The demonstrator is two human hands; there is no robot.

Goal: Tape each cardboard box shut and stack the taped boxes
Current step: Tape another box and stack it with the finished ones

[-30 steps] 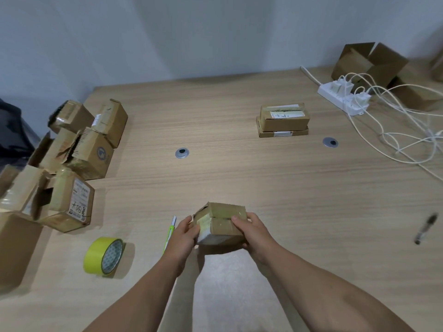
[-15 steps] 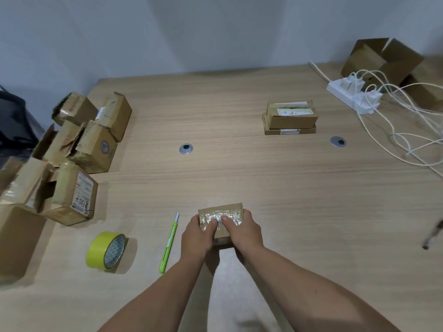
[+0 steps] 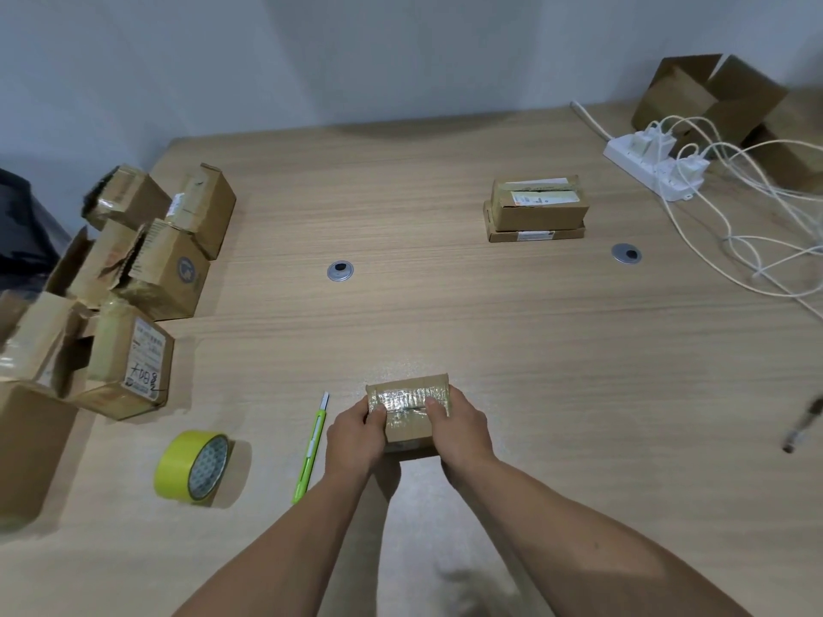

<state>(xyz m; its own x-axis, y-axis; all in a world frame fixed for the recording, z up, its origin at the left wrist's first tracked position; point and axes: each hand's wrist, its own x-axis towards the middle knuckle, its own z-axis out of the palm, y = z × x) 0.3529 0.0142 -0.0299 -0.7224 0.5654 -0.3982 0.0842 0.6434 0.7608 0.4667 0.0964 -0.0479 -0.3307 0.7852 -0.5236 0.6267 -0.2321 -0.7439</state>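
**Small box held at the near edge, stack far off to the right**

Pale wood table [image 3: 445, 305] against a plain wall is where we work. We have the small box [image 3: 407, 427] resting on it close in front of us. The left hand [image 3: 354, 438] and right hand [image 3: 463, 438] each grip one side of it, with both thumbs pressed on top.

A shiny band of tape runs side to side across the top between the thumbs. The seam looks covered, so we judge this box about ready to move.

The coming move turns on the stack of two boxes [image 3: 536, 209]. It lies well ahead and to our right, nearer the right hand, with bare table between. Its long side faces us, so the small box would go on in the same direction.

The tape roll [image 3: 196, 467] stands on its edge well to the left. The green knife [image 3: 311, 447] lies just beside the left hand, and the pile of loose boxes [image 3: 147, 269] sits further left.

Our fingers below the thumbs are hidden behind the box. So are its underside and near face, so we cannot tell whether those are sealed.
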